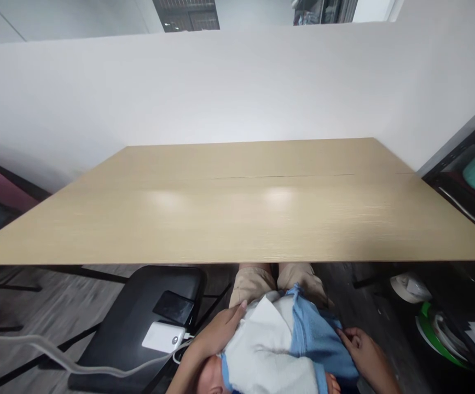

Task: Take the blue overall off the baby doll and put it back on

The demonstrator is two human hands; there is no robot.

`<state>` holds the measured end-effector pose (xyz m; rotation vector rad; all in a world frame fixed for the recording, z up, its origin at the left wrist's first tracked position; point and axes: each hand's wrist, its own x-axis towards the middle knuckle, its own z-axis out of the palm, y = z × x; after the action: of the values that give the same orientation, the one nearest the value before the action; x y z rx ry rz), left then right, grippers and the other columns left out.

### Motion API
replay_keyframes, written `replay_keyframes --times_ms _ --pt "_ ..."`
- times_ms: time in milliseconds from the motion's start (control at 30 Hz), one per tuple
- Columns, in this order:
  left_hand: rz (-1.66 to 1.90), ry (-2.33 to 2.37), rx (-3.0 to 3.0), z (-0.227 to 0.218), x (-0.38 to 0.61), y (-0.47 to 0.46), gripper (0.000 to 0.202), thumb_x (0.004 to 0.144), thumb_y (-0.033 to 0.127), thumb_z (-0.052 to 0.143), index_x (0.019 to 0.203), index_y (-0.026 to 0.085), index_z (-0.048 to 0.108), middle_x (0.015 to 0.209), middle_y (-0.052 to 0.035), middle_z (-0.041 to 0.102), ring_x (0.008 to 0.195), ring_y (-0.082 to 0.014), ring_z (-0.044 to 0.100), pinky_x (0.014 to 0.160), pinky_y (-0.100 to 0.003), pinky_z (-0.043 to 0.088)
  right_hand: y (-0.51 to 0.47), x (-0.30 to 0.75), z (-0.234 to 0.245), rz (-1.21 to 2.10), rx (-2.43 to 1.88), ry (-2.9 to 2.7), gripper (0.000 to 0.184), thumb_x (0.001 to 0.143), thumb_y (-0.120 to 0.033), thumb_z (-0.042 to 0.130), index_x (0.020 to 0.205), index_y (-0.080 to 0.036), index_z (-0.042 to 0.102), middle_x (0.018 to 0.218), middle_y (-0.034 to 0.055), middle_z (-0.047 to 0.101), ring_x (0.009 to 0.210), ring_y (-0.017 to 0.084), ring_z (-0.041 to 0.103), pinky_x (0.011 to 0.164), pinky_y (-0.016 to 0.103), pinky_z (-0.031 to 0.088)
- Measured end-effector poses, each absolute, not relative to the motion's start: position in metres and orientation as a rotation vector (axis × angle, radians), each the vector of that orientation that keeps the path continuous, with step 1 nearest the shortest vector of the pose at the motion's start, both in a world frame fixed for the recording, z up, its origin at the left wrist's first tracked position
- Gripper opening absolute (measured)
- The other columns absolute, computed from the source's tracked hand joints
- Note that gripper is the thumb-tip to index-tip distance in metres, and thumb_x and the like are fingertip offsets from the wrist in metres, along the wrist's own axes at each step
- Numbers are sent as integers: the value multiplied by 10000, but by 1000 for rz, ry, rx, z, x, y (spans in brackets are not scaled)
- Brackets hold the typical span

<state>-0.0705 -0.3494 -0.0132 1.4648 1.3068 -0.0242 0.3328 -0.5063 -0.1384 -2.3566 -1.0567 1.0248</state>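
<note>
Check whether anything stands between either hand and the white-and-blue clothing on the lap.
Nothing visible does: the left hand rests against the white part of the clothing, and the right hand touches its blue part.

The worktop [237,219] lies before the lap [252,284], the wall [241,87] behind the worktop. Across the lap lies a small figure [258,350], head [209,377] leftward, between left hand [222,329] and right hand [363,350]. To the left, a chair [118,323] holds a phone [174,307], a power bank [159,337] just nearer.
</note>
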Motion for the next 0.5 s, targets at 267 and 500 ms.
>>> replay_keyframes --times_ms 267,500 --pt "-31 1319 1462 -10 -69 -348 728 1021 841 389 990 213 755 1202 -129 848 1257 -360 715 1220 -392 439 -498 335 -131 1399 -2011 -1109 768 717 -935 603 692 -183 754 574 14 559 603 210 571 616 320 426" --pt "-26 1306 1500 -10 -69 -349 843 1039 858 332 1146 156 787 1325 -183 816 1282 -371 723 1166 -415 482 -506 407 -89 1094 -2194 -1049 629 721 -836 653 801 -238 831 811 116 819 786 322 753 702 358 568"
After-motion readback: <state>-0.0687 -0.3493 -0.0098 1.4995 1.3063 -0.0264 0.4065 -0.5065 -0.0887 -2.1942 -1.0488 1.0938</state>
